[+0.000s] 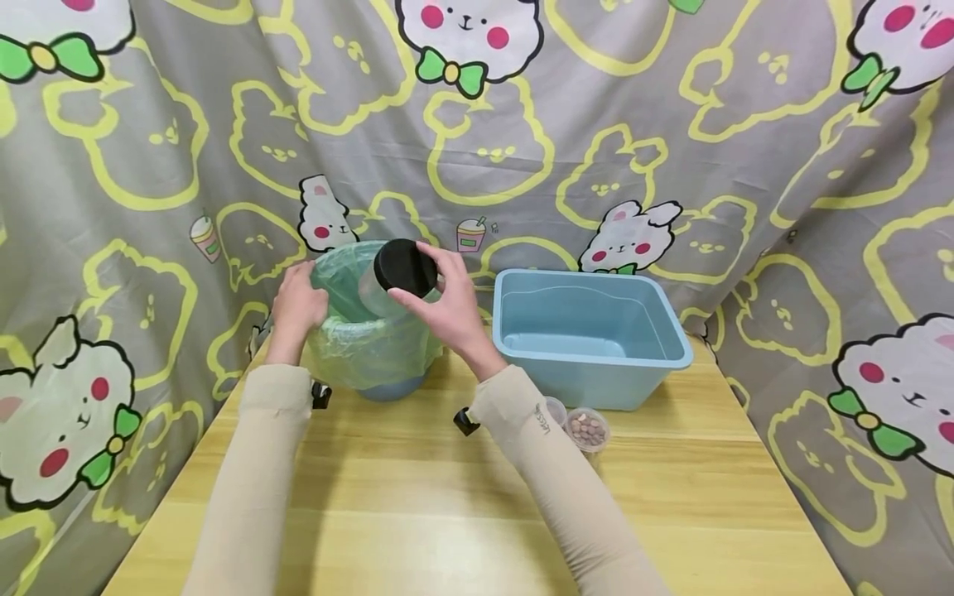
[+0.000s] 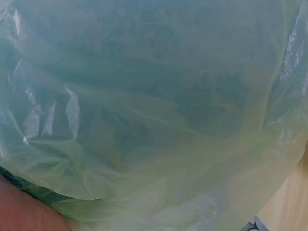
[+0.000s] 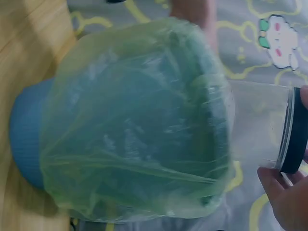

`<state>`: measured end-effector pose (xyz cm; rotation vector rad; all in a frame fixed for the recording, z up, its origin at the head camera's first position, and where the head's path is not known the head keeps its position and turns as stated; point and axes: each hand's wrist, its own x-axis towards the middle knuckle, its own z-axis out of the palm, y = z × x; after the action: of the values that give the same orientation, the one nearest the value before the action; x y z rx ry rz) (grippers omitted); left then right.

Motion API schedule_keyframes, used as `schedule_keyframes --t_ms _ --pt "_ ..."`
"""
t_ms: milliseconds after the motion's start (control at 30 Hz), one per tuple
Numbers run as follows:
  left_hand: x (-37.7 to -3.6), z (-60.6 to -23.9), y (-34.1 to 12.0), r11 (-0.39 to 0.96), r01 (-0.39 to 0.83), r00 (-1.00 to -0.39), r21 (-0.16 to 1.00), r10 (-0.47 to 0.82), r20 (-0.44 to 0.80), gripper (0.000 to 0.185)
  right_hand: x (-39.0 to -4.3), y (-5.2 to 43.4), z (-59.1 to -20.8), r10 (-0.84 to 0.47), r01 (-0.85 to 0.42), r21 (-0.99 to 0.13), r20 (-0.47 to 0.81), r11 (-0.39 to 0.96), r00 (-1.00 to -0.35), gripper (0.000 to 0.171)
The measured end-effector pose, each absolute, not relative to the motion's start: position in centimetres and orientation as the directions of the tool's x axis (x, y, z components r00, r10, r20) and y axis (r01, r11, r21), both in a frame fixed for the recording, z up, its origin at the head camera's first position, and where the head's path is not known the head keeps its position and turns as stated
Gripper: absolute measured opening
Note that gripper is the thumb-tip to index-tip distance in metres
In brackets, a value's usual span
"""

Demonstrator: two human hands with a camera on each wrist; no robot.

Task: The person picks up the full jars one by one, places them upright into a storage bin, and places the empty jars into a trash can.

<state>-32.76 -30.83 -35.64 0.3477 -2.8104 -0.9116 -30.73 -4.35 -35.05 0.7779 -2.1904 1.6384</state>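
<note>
My right grip (image 1: 447, 306) pinches the light, rigid, smooth jar (image 1: 387, 281) by its black-lidded end; my left grip (image 1: 298, 306) steadies the bin (image 1: 373, 348).

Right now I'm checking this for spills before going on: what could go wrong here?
The right hand holds the jar tilted above the bin's rim, so anything tipped out might miss the green bag. The bag hangs loosely over the blue bin; the left hand only steadies one side, so it could slip. The sleeve lies near the small cups.
</note>
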Motion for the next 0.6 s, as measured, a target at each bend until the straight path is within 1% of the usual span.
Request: schedule_keyframes --t_ms 333,500,600 --pt "-32.5 -35.8 -30.7 0.780 -0.176 -0.958 0.600 -0.276 0.078 0.073 -31.6 -6.0 -37.0 -0.268 -0.578 -0.763 0.515 0.289 -0.814 0.074" --pt "-32.5 -35.7 -30.7 0.774 -0.174 -0.958 0.609 -0.277 0.079 0.072 -31.9 -6.4 -37.6 -0.282 -0.578 -0.734 0.505 0.356 -0.816 0.065" --pt "-32.4 -35.6 -30.7 0.769 -0.175 -0.957 0.615 -0.280 0.077 0.072 -31.9 -6.6 -37.8 -0.286 -0.582 -0.728 0.507 0.363 -0.813 0.061"
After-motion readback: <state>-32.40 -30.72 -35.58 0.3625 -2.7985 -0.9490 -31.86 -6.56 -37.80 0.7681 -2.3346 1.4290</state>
